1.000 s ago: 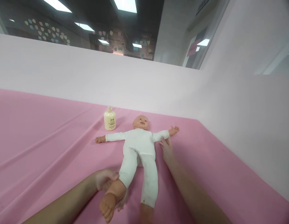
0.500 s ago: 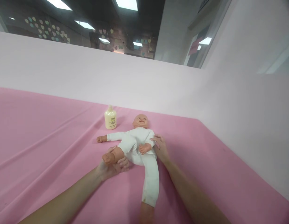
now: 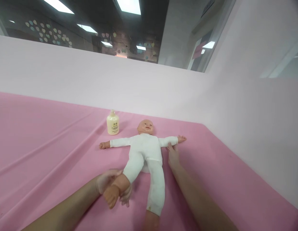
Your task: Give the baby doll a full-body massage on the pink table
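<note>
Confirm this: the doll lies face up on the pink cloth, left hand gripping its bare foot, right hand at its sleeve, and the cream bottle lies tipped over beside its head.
One thing is wrong: the cream bottle stands upright, as the head view shows. The rest holds: the doll lies face up on the pink cloth, the left hand grips its bare foot, and the right hand is at its sleeve.

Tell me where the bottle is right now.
The bottle stands upright on the pink cloth, centre of the head view, just left of the doll head.

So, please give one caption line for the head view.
Left hand holds white-suited plastic baby doll's foot; right hand touches its arm, pink cloth.
</note>
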`<state>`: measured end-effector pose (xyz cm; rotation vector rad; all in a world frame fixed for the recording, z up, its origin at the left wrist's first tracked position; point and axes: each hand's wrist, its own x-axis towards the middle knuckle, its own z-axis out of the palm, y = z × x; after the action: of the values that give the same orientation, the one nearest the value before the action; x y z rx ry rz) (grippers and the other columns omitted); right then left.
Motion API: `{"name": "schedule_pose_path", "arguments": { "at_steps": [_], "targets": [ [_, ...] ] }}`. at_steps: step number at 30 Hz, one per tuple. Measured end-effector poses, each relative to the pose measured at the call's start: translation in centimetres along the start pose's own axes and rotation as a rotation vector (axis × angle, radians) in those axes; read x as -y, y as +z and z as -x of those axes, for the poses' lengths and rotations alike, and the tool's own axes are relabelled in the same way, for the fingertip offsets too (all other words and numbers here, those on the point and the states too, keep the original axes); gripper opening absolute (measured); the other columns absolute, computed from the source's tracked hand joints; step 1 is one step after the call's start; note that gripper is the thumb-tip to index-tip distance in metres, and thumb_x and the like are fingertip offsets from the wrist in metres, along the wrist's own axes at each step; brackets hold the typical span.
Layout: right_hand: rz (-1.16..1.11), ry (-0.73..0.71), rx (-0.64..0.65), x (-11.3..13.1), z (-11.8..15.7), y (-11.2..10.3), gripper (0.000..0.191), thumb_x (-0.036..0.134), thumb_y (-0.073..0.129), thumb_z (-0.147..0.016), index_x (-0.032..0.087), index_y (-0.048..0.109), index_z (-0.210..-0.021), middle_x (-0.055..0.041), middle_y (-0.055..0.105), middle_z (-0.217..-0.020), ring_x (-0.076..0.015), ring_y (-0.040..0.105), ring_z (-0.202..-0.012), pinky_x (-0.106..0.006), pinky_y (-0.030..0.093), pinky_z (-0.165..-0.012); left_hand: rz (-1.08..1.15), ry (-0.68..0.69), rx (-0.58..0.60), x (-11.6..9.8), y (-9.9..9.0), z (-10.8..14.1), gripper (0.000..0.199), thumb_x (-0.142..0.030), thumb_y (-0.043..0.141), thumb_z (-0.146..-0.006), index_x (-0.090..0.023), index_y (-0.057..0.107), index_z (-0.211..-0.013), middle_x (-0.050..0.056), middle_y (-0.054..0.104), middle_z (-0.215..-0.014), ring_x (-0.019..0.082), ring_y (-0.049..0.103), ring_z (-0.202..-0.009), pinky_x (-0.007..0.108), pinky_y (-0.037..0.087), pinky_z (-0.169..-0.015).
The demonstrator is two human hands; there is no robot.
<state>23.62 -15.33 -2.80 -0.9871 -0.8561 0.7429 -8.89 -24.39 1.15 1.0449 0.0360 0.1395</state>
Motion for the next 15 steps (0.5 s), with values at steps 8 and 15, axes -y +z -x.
{"name": "schedule_pose_path", "arguments": {
  "at_steps": [8,15],
  "targets": [
    [0.326,-0.230,0.405,3.4,2.5,1.8,0.025,0.035,0.068,-0.080,0.030,0.071,-0.104,-0.0023,0.066,-0.124,-0.0244,0.053,-0.125,-0.046,0.032,-0.117,0.322,0.244,-0.501,-0.8,-1.0,-0.9,0.061,-0.070,0.031,-0.086,-0.019,0.048,-0.058,0.002,0.040,-0.061,0.016,0.042,-0.061,0.035,0.046,-0.072],
    [0.145,-0.054,0.174,1.8,1.2,1.2,0.044,0.043,0.065,-0.084,0.028,0.059,-0.126,-0.0045,0.064,-0.127,-0.0233,0.059,-0.117,-0.041,0.046,-0.105,-0.055,0.067,-0.195,-0.3,-1.1,0.1,0.067,-0.078,0.028,-0.079,-0.019,0.054,-0.061,0.006,0.049,-0.061,0.022,0.049,-0.064,0.046,0.047,-0.078]
  ]
}}
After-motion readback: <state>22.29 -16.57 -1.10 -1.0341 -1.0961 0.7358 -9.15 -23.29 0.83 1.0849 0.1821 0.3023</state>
